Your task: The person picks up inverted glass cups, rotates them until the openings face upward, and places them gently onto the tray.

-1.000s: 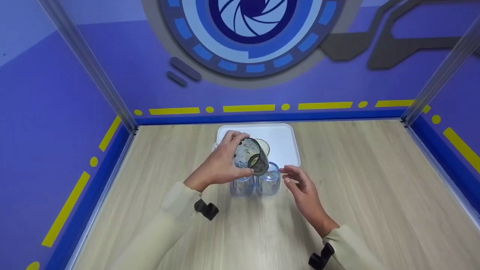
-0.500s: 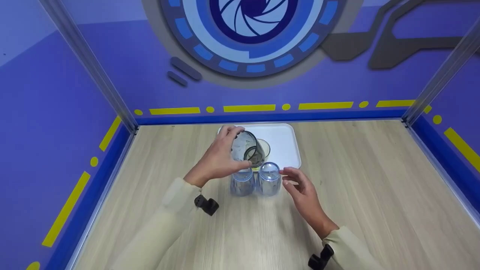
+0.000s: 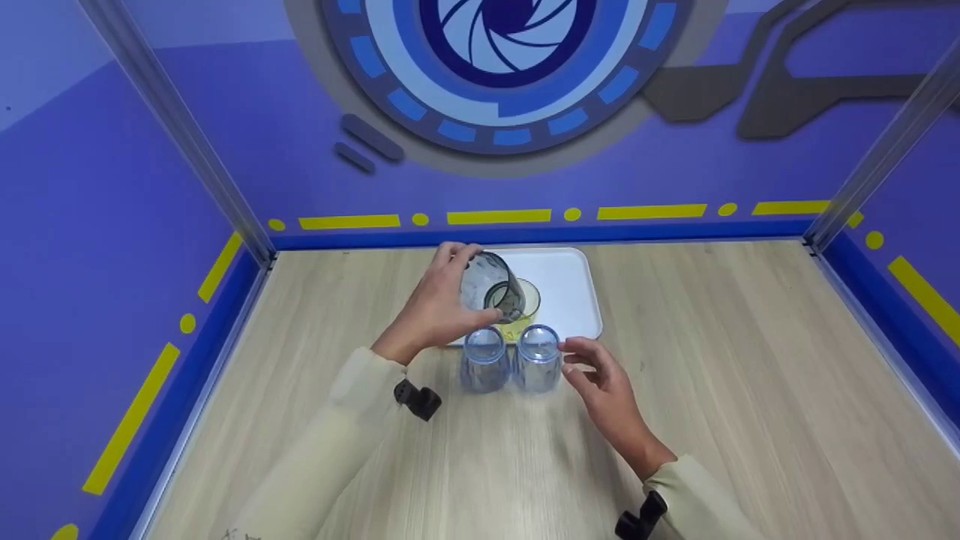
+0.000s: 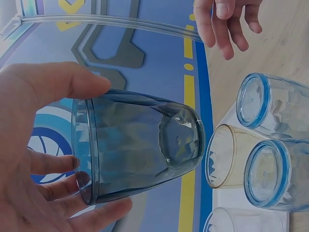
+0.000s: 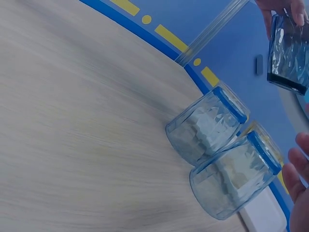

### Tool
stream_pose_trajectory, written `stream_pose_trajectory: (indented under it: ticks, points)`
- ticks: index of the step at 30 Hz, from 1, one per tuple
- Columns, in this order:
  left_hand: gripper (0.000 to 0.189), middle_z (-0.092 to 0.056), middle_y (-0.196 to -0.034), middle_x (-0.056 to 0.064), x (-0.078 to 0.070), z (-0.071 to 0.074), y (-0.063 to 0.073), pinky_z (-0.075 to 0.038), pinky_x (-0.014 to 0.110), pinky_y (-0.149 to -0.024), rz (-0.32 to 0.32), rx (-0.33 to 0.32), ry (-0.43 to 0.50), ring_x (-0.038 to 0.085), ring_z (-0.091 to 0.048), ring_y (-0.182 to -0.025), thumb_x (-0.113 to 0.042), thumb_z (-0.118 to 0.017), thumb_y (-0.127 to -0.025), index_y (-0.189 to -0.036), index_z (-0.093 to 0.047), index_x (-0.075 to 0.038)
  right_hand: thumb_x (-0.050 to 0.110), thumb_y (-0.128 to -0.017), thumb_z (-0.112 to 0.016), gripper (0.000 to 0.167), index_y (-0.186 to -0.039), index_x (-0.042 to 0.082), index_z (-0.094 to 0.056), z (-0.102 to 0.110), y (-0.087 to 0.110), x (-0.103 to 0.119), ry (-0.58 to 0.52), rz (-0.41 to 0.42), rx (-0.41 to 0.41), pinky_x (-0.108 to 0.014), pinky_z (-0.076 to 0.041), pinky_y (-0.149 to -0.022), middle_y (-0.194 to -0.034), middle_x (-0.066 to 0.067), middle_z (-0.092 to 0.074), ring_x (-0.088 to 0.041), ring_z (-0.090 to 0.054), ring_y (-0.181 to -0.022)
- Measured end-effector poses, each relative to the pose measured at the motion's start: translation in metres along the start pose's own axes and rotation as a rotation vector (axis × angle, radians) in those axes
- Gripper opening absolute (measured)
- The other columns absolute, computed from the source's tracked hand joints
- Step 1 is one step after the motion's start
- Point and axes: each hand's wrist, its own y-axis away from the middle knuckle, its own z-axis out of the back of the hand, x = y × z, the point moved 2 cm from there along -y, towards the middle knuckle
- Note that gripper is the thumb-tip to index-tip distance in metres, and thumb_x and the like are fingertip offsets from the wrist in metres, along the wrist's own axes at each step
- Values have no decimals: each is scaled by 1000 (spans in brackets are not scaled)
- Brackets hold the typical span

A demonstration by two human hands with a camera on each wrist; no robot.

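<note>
My left hand (image 3: 442, 300) grips a grey tinted glass tumbler (image 4: 140, 145) near its rim, thumb on one side and fingers on the other. The tumbler hangs over the white tray, slightly tilted, its base pointing down. Two blue-tinted tumblers stand upside down in front of the tray, a left one (image 3: 485, 367) and a right one (image 3: 538, 367). My right hand (image 3: 604, 382) hovers beside the right one, fingers loosely bent and holding nothing. A yellowish tumbler (image 3: 517, 328) stands upright on the tray, partly hidden behind the grey one.
The white tray (image 3: 566, 281) lies near the back wall of the booth. At the bottom of the left wrist view, another clear glass (image 4: 246, 222) shows in part. Blue panels (image 3: 652, 172) enclose the wooden tabletop (image 3: 720, 360) at the back and sides.
My left hand has carried the grey tumbler away from me and slightly left, from over the blue tumblers to over the tray. My right hand has barely moved.
</note>
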Motion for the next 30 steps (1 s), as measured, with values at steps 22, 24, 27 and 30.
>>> stream_pose_trajectory:
  ticks: [22, 24, 27, 30]
  points:
    - [88, -34, -142, 5, 4, -3, -20, -45, 42, -102, 50, -89, -16, 23, -45, -124, -37, -79, -75, -149, -34, -17, 12, -94, -62, 36, -129, 9, -54, -1, 1, 2, 69, -23, -23, -27, -44, -94, -129, -10, -60, -21, -55, -117]
    - [89, -33, -142, 5, 5, -3, -23, -45, 42, -101, 60, -96, -12, 23, -46, -123, -36, -79, -75, -149, -34, -17, 10, -94, -62, 35, -128, 7, -54, -1, 3, 11, 77, -28, -21, -26, -45, -93, -129, -12, -59, -23, -55, -118]
    - [90, -32, -143, 4, 7, -4, -26, -45, 42, -102, 85, -97, -7, 23, -45, -124, -37, -80, -75, -149, -33, -18, 9, -94, -60, 34, -128, 6, -54, -2, 4, 15, 96, -25, -20, -26, -45, -93, -129, -14, -59, -25, -55, -118]
    - [90, -31, -144, 4, 10, -6, -29, -45, 43, -103, 106, -94, -3, 23, -44, -126, -37, -80, -74, -149, -33, -19, 10, -95, -60, 35, -128, 7, -54, -2, 2, 8, 112, -36, -19, -27, -44, -94, -129, -11, -59, -22, -55, -118]
